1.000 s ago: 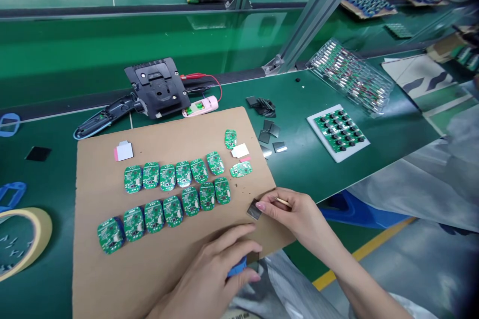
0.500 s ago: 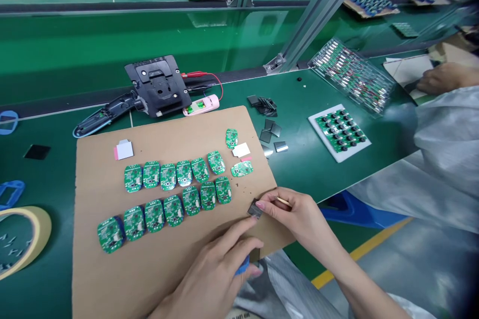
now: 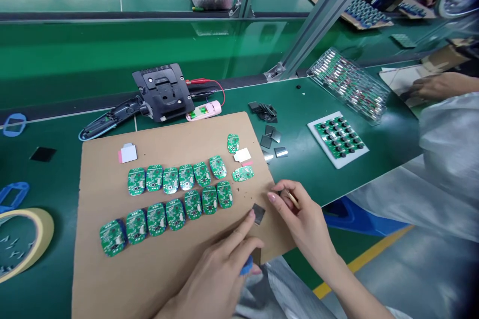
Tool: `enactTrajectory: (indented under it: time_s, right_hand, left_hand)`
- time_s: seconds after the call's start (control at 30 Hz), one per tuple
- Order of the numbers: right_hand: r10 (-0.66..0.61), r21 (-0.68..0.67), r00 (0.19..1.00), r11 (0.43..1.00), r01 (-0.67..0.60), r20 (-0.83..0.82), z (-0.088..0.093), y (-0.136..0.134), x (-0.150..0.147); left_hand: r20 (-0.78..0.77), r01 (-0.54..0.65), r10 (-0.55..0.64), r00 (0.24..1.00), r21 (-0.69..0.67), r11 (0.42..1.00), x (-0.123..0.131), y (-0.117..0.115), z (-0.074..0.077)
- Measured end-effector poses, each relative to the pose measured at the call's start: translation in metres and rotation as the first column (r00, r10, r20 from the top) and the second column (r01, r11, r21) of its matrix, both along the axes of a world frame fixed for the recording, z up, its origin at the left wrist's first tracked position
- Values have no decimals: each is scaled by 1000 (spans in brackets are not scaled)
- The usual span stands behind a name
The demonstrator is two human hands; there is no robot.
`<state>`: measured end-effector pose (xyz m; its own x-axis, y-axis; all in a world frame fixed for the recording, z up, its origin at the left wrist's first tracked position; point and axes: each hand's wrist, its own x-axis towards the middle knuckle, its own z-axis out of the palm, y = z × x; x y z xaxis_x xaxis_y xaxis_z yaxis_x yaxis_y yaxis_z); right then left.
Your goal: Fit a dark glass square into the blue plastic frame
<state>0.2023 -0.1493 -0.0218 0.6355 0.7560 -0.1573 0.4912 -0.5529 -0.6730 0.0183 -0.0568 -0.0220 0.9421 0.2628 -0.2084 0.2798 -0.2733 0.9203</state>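
At the far left, toward nine o'clock from the left hand [image 3: 220, 265], lies a tape roll [image 3: 45, 231]; next come circuit boards [image 3: 175, 214] in two rows on the cardboard [image 3: 179, 143]; the left hand's thumb and curled fingers close around a blue piece [image 3: 247, 265], while its index finger reaches to two o'clock and touches the left edge of a dark square [image 3: 258, 214]; that square lies on the cardboard, at nine o'clock from the right hand [image 3: 306, 218]; this hand grips a thin stick [image 3: 294, 201], its thumb and index tips near each other and off the square; whether they pinch a thin film is too small to tell.

The left fingertip would do best to bear lightly by the edge, keeping the square flat, with the blue piece held low; the stick is best kept pointing away from the surface, to avoid scratches.

Half a second ago the right fingers are on the square; now they sit apart at three o'clock from it, and the left fingertip alone touches it.
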Motion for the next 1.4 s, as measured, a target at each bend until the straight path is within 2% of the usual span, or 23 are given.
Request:
enactTrajectory:
  time_s: [0.03, 0.07, 0.1, 0.17, 0.2, 0.23, 0.3, 0.4, 0.5, 0.63, 0.7, 0.77, 0.8, 0.9, 0.93, 1.0, 1.07, 1.13, 1.3, 1.4]
  right_hand:
    - [52, -8, 999, 999, -52, 17, 2, -1, -1]
    - [112, -29, 993, 993, -111, 49, 4, -2, -3]
    - [173, -61, 981, 984, -168, 85, 5, -3, -5]
    - [264, -136, 954, 960, -246, 140, 5, -6, -10]
    - [290, -162, 945, 950, -266, 152, 3, -7, -12]
    - [309, -175, 938, 944, -281, 159, 0, -8, -14]
    - [330, -162, 924, 939, -302, 194, -7, -9, -14]
    - [363, -55, 883, 930, -364, 298, -13, 0, -5]
    - [436, 54, 840, 878, -476, 322, -6, 27, 7]
    - [565, 133, 752, 762, -633, 341, 20, 89, 0]
    - [610, 168, 707, 703, -691, 358, 32, 127, -25]
    - [678, 163, 675, 660, -733, 292, 38, 168, -62]
    - [740, 112, 635, 628, -770, 223, 39, 189, -82]
    - [808, 99, 545, 537, -838, 224, 33, 249, -140]
    - [815, 103, 531, 522, -846, 230, 30, 265, -155]
    - [807, 122, 540, 527, -841, 238, 24, 286, -175]
    - [789, 170, 570, 545, -821, 230, 24, 290, -180]
    - [778, 236, 593, 548, -802, 209, 32, 279, -171]
    - [806, 338, 583, 522, -783, 104, 65, 214, -124]
    - [814, 347, 557, 481, -805, 165, 72, 179, -106]
  left_hand:
    - [6, -105, 107, 994, -105, 989, 0, 2, 1]
    - [-3, -215, 220, 976, -214, 953, -1, 4, 3]
    - [-32, -319, 327, 945, -321, 891, -2, 7, 5]
    - [-127, -468, 477, 870, -520, 715, -5, 13, 10]
    - [-175, -507, 517, 838, -602, 617, -7, 15, 13]
    - [-211, -527, 545, 812, -666, 527, -9, 18, 16]
    - [-235, -532, 588, 774, -745, 402, -14, 23, 22]
    - [-258, -527, 633, 729, -803, 279, -24, 29, 32]
    - [-276, -506, 678, 681, -847, 164, -37, 35, 38]
    - [-257, -502, 764, 592, -859, 100, -58, 38, 41]
    - [-256, -521, 816, 519, -851, 64, -68, 38, 40]
    - [-260, -542, 872, 415, -840, 7, -77, 38, 40]
    - [-263, -550, 898, 352, -835, -29, -81, 39, 40]
    - [-253, -553, 953, 166, -824, -123, -89, 46, 39]
    - [-243, -545, 963, 119, -826, -141, -91, 49, 39]
    - [-225, -515, 972, 70, -842, -158, -96, 57, 39]
    - [-213, -465, 974, 74, -872, -156, -102, 64, 38]
    - [-203, -407, 973, 105, -902, -144, -107, 70, 37]
    - [-174, -293, 961, 216, -950, -106, -104, 72, 34]
    - [-164, -235, 943, 288, -967, -96, -92, 70, 34]
